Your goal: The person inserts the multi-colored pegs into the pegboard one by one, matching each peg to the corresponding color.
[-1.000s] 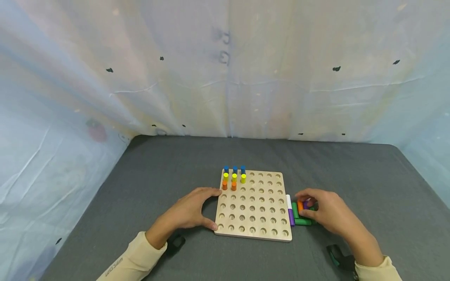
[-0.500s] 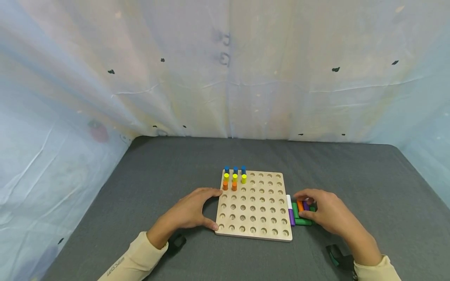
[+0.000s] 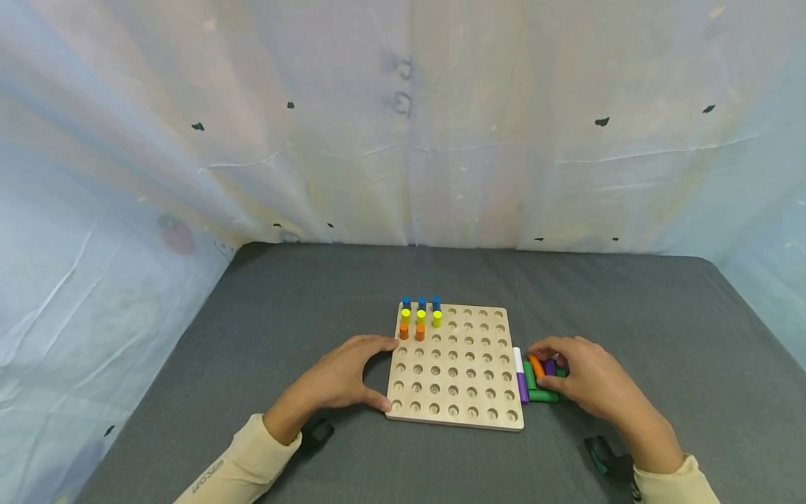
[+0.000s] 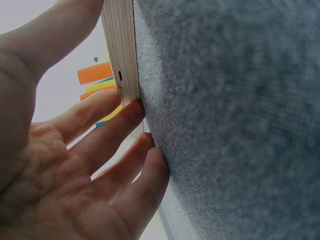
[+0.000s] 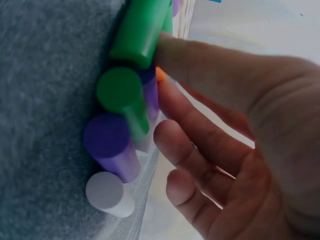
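Note:
A square wooden pegboard (image 3: 462,364) lies on the cloth, with blue pegs (image 3: 422,303), yellow pegs (image 3: 421,317) and two orange pegs (image 3: 420,332) standing at its far left. My left hand (image 3: 340,374) rests against the board's left edge, thumb at the near corner and fingers spread. To the right of the board, my right hand (image 3: 588,374) pinches a tilted orange peg (image 3: 536,365) between thumb and fingertips. Green pegs (image 3: 543,396), a purple peg (image 3: 522,389) and a white peg (image 3: 517,359) lie around it. In the right wrist view the thumb mostly hides the orange peg (image 5: 160,75).
Grey cloth (image 3: 327,287) covers the table. A pale printed curtain (image 3: 472,126) hangs behind and at the sides. Dark straps (image 3: 607,458) show under the wrists.
The orange peg under my right hand has tilted, its far end shifting slightly left. The left hand and the board keep their places.

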`<state>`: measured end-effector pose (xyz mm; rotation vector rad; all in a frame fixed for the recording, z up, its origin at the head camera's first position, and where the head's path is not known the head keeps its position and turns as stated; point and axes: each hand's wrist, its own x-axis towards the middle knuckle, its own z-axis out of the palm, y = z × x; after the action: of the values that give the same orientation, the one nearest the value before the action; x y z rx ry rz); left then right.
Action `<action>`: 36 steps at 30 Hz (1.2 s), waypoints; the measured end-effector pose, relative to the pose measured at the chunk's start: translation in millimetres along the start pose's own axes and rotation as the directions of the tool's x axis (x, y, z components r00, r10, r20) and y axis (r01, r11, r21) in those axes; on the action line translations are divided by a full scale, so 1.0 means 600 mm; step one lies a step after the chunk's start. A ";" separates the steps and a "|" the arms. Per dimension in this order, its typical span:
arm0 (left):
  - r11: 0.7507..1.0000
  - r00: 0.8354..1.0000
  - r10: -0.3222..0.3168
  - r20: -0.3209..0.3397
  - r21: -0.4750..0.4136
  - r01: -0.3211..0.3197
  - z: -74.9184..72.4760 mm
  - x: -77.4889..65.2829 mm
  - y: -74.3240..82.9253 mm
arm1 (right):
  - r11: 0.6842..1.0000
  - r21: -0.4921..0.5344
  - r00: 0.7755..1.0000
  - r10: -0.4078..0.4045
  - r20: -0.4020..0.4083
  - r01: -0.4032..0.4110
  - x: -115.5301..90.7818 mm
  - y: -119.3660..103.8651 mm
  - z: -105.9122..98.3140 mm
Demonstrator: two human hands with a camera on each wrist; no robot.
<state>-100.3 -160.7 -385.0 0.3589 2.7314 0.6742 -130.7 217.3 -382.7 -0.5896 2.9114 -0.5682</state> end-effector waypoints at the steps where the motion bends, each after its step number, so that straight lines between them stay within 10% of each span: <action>1: 1.000 1.000 -0.002 0.001 0.000 0.002 0.000 0.000 0.000 | 1.000 -0.003 1.000 0.003 0.003 -0.003 0.001 -0.001 0.000; 36: 1.000 1.000 -0.022 0.004 0.006 0.022 0.001 0.002 -0.001 | 0.999 -0.018 0.999 0.032 0.023 -0.032 0.049 -0.018 0.002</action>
<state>-101.7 -160.7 -386.0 0.3310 2.7302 0.6598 -153.6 196.3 -380.7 -0.5472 2.9011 -0.5291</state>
